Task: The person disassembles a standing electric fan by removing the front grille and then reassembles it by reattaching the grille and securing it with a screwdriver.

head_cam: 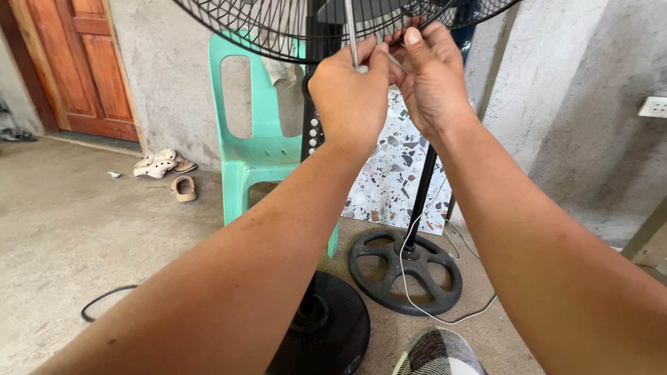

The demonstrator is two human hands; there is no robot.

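While both hands work at the lower rim of a standing fan's wire grille (278, 28), a thin metal rod is pinched there.

Left hand (349, 97) is closed around the silvery rod (352, 35), keeping it upright against the grille; right hand (432, 76) curls its fingers over the rim just beside it, steadying the guard. Below, the fan's black round base (333, 333) sits on the concrete floor (69, 236), a second spoked base (405, 272) to its right, a green plastic chair (253, 146) behind.

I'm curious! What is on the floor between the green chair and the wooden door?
In the head view, a few pale sandals lie on the concrete floor between the green chair and the wooden door.
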